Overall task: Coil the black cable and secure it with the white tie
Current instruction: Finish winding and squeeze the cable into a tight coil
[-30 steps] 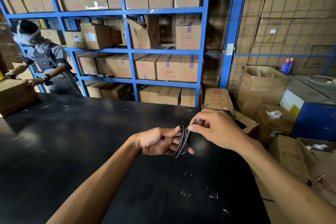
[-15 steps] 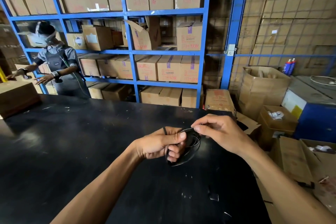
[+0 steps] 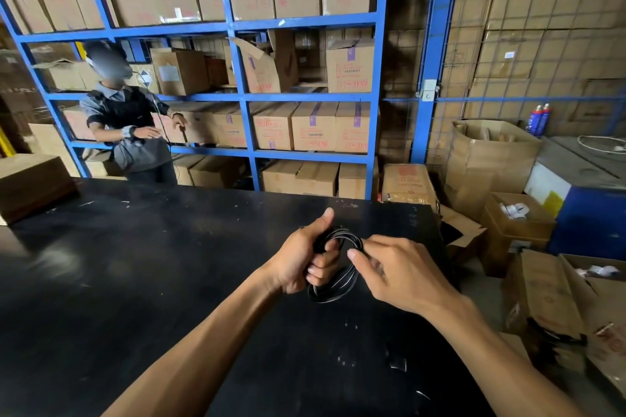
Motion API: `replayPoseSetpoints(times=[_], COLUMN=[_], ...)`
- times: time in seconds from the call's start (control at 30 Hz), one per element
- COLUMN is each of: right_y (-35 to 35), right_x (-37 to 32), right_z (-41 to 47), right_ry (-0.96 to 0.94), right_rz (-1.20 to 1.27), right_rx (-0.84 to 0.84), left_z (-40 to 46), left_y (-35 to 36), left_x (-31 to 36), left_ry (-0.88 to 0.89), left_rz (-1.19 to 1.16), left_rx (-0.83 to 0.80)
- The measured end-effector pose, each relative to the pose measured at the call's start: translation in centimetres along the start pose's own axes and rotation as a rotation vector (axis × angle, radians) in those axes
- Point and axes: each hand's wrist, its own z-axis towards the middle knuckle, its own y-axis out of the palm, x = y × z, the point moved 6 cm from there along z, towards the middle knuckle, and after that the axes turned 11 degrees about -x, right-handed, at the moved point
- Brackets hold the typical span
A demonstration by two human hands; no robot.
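Your bare hands work a smooth, slightly glossy black cable [image 3: 333, 284] over a matt black table [image 3: 142, 267] scuffed with pale marks, before painted blue metal shelving [image 3: 237, 96] stacked with dull brown cardboard boxes [image 3: 313, 125].

Carton [image 3: 350, 66] prints — red, purple — none legible.

Left hand [image 3: 299, 256] grips coiled black cable [image 3: 333, 284] (right hand [image 3: 403, 276] pinching it).

The glossy black coiled cable [image 3: 335, 284] is showing pale glints against the matte black tabletop [image 3: 135, 264], white specks dotting its near right corner. Blue steel shelving [image 3: 244, 96] is framing brown cardboard boxes [image 3: 313, 127] carrying red print and purple tape.
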Motion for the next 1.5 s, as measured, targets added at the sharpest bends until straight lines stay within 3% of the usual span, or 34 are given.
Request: replayPoseSetpoints(times=[0.13, 0.3, 0.33, 0.4, 0.47, 0.6, 0.7, 0.8, 0.93, 1.2, 1.37, 1.5], right_y=[0.9, 2.0, 1.5, 0.3, 0.0, 2.4, 3.2, 3.5, 3.2, 3.4, 3.2, 3.7], right_x=[1.2, 3.5, 3.9, 4.8, 5.0, 2.2, 1.1, 1.5, 2.8, 2.8, 1.6, 1.6], right_z=[0.1, 0.2, 0.3, 0.8, 1.4, 2.3, 2.6, 2.7, 2.1, 1.4, 1.3, 1.4], right_ry=[0.101, 0.203, 0.191, 0.205, 0.229, 0.188, 0.196, 0.238, 0.273, 0.386, 0.31, 0.314], right_rz=[0.337, 0.925, 1.053, 1.218, 1.188, 1.23, 1.27, 1.282, 1.298, 1.304, 1.03, 1.114], right_rx=[-0.045, -0.519, -0.519, -0.353, -0.233, -0.37, -0.357, -0.236, -0.081, 0.037, -0.051, 0.029], left_z=[-0.1, -1.3, -1.5, -1.9, -2.2, -2.1, -2.0, -1.9, -1.4, -0.1, 0.3, 0.2], left_y=[0.0, 0.6, 1.0, 2.0, 3.3, 5.0, 5.1, 4.3, 1.5, -0.8, -0.6, -0.1], left_x=[-0.1, -0.2, -0.3, -0.4, -0.5, -0.3, 0.2, 0.6, 1.0, -0.3, -0.7, -0.5], left_ry=[0.027, 0.016, 0.003, -0.017, -0.031, -0.057, -0.029, 0.031, 0.128, 0.118, 0.155, 0.24], left_rz=[0.011, 0.023, 0.015, 0.001, 0.004, 0.024, -0.002, -0.069, -0.173, -0.023, 0.027, -0.023], left_rx=[-0.005, -0.126, -0.175, -0.287, -0.376, -0.467, -0.484, -0.412, -0.103, 0.337, 0.429, 0.424])
